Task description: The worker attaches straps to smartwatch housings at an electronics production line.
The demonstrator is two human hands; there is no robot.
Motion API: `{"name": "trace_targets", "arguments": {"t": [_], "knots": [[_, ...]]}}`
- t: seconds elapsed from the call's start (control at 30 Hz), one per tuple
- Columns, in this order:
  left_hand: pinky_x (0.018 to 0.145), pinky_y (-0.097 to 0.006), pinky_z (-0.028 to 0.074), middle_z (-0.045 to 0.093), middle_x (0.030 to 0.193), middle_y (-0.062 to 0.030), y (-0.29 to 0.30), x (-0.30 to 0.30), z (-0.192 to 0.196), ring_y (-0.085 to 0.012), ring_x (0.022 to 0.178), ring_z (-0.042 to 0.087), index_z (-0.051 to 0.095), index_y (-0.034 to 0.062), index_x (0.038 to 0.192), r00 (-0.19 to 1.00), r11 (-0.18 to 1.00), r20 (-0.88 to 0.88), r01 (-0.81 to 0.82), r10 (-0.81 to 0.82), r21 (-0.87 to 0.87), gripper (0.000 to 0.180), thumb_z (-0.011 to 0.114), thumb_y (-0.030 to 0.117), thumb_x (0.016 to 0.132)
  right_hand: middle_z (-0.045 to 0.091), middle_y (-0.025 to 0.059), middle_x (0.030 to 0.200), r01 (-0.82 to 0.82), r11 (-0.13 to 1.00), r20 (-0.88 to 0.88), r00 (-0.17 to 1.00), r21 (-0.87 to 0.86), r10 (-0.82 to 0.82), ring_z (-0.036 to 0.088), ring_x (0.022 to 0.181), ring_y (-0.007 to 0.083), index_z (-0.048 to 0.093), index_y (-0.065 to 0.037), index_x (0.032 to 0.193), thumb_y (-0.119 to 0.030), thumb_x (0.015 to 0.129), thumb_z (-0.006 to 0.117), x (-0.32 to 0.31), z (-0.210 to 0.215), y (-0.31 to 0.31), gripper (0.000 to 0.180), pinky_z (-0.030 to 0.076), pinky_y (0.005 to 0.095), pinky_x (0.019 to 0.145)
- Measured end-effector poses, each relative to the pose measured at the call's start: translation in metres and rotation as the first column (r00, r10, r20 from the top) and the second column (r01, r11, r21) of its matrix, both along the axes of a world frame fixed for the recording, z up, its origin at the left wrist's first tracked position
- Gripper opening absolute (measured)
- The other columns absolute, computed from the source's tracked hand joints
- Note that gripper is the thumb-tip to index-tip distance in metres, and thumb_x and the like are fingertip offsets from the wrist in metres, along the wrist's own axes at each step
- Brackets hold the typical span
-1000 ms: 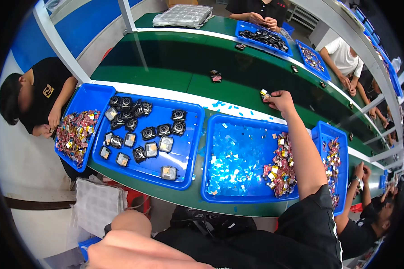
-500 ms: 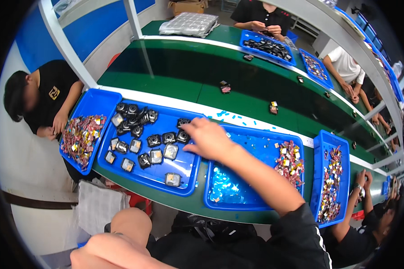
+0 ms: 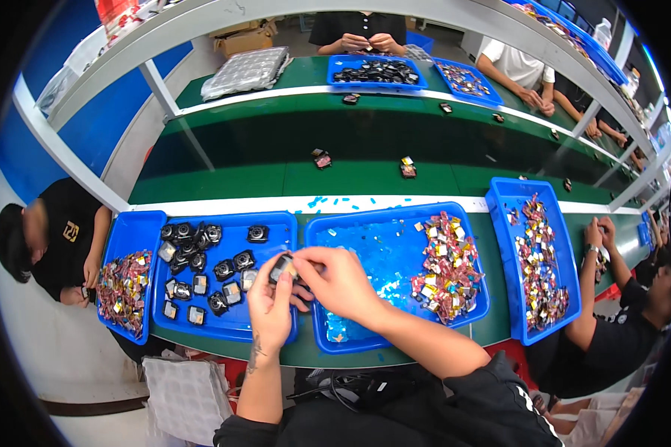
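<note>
My left hand [image 3: 270, 307] holds a small black camera-like unit [image 3: 282, 267] with a pale square face, above the right edge of a blue tray [image 3: 224, 325]. The fingers of my right hand [image 3: 337, 281] are closed on the unit's right side and cover part of it. In that tray lie several similar black units [image 3: 218, 302], some with a round lens up, others with a pale square face up. Right of it, a second blue tray [image 3: 395, 216] holds shiny blue film scraps [image 3: 376, 261] and a heap of small reddish circuit parts [image 3: 449, 272].
Trays of circuit parts stand at the far left [image 3: 127, 335] and right [image 3: 525, 298]. Beyond a white rail [image 3: 238, 204], a green belt [image 3: 231, 160] carries scattered parts. Co-workers sit left, right and opposite. A metal frame [image 3: 335, 18] crosses overhead.
My right hand has come back from the left tray toward me. My left hand has risen from my lap to meet it, and both now hold a black unit. The view has shifted.
</note>
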State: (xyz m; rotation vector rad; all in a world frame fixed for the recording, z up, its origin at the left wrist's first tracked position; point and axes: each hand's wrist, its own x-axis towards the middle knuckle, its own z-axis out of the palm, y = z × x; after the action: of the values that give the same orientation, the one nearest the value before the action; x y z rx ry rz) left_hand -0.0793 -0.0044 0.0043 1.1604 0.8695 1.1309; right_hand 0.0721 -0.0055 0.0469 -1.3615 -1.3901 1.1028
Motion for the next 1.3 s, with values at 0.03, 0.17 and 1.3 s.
{"name": "trace_targets", "arguments": {"t": [0.03, 0.17, 1.3], "knots": [[0.062, -0.025, 0.056, 0.066, 0.101, -0.0133, -0.001, 0.01, 0.0, -0.0167, 0.074, 0.067, 0.05, -0.0038, 0.129, 1.0, 1.0, 0.007, 0.008, -0.008, 0.001, 0.034, 0.051, 0.014, 0.1, 0.07, 0.0152, 0.085, 0.041, 0.994, -0.031, 0.999, 0.106, -0.038, 0.069, 0.072, 0.0203, 0.069, 0.0, 0.1, -0.016, 0.091, 0.064, 0.008, -0.012, -0.011, 0.019, 0.052, 0.0333, 0.06], [0.063, -0.027, 0.058, 0.069, 0.099, -0.0174, -0.008, 0.02, -0.002, -0.0204, 0.076, 0.07, 0.056, -0.0079, 0.119, 0.979, 0.962, 0.152, 0.164, -0.133, -0.218, 0.032, 0.049, 0.018, 0.101, 0.066, 0.0134, 0.09, 0.302, 0.839, 0.371, 0.792, 0.452, -0.485, 0.066, 0.074, 0.0245, 0.068, -0.004, 0.102, -0.013, 0.083, 0.072, 0.089, -0.009, -0.038, 0.021, 0.054, 0.0322, 0.064], [0.068, -0.026, 0.054, 0.061, 0.104, -0.0109, 0.013, 0.063, 0.012, -0.0176, 0.09, 0.064, 0.048, 0.0058, 0.124, 0.955, 0.949, 0.051, 0.296, -0.293, -0.107, 0.029, 0.055, 0.008, 0.095, 0.063, 0.0119, 0.084, 0.175, 0.964, 0.54, 0.802, 0.2, -0.257, 0.062, 0.078, 0.0272, 0.064, 0.001, 0.087, -0.001, 0.079, 0.07, 0.192, -0.001, -0.077, 0.01, 0.05, 0.0345, 0.071]]}}
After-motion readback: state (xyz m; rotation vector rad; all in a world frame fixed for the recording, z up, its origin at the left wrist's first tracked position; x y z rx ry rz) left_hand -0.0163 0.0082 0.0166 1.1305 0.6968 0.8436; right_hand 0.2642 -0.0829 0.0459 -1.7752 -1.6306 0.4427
